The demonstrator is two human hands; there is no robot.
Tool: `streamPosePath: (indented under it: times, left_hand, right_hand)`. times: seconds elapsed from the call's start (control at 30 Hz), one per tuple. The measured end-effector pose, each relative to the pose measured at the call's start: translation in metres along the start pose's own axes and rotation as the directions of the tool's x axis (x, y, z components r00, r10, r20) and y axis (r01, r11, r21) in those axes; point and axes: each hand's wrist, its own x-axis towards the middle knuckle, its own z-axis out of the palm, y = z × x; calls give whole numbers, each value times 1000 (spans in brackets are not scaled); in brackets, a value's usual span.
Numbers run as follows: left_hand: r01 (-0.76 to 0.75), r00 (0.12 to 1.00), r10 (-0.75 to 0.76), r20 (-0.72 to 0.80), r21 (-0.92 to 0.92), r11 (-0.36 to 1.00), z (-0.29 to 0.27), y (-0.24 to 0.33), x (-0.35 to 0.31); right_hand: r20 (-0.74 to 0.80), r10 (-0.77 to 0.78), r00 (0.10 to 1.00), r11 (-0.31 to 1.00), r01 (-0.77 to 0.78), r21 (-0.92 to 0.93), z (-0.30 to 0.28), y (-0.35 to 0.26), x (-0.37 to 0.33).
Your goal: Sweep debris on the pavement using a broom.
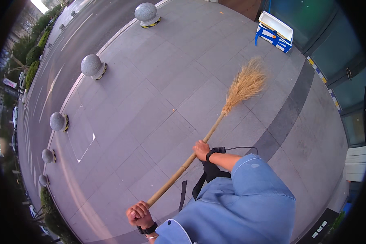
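Observation:
A straw broom (245, 84) with a long bamboo handle slants across the view, from lower left to upper right. My left hand (139, 214) is closed around the handle's near end, with a black band on its wrist. Farther up the handle, my right hand (200, 150) grips it, also wearing a black band, with a small black device and a cable. The tan bristles fan out over the grey paving (158, 101), at the far end of the handle. A tiny pale scrap (173, 110) lies on the paving left of the broom.
Several round stone bollards (91, 65) line the kerb on the left, beside a road (53, 77). At upper right, a box with blue tape (274, 37) bears a white tray (275, 24), near glass doors (337, 53). A dark paving band (286, 114) curves along the right.

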Motion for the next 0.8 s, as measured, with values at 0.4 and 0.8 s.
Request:
streamPosePath:
  times: [0.4,0.8]
  left_hand:
    - [-125,678,720,-148,942,311,116,244,-187]
    - [-318,234,906,-352,853,414,-45,298,-159]
  right_hand:
    - [310,-950,-27,197,718,667,55,-405,-69]
    - [186,-982,41,129,864,487,13,-511,53]
